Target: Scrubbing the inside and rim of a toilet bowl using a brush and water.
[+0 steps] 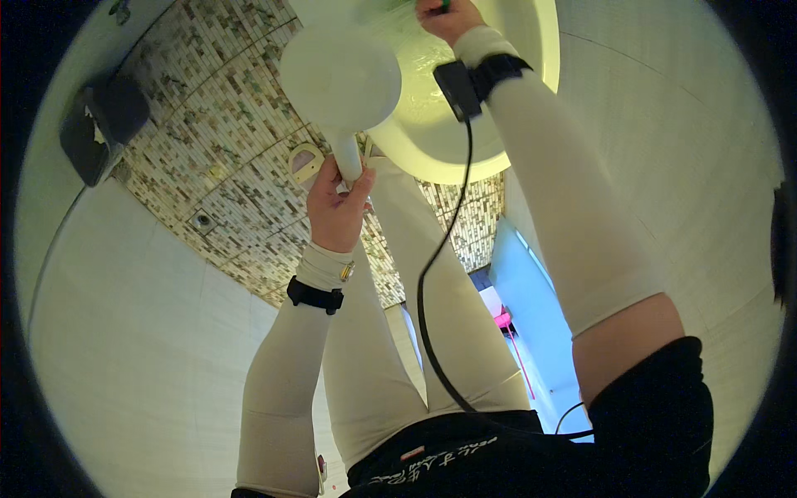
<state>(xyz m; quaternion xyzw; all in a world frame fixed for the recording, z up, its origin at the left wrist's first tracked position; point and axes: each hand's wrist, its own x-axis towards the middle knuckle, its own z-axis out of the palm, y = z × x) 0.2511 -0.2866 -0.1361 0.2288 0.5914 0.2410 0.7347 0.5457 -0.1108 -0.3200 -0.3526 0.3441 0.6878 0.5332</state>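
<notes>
My left hand [339, 211] grips the handle of a white water scoop [341, 78]. The round bowl of the scoop is held up beside a wide pale basin [535, 124] and covers part of its rim. Water and wet streaks show inside the basin. At the top edge of the view, my right hand [447, 18] is over the basin with its fingers closed around something green [444, 6]. Only a small part of that green thing shows, so its kind cannot be told.
Mosaic tiles [249, 124] cover the floor, with a floor drain [202, 219] set in them. A dark grey bin [103, 131] stands at the left wall. One slipper [305, 163] shows below the scoop. A black cable [429, 267] hangs from my right wrist. Behind me is a blue door [529, 299].
</notes>
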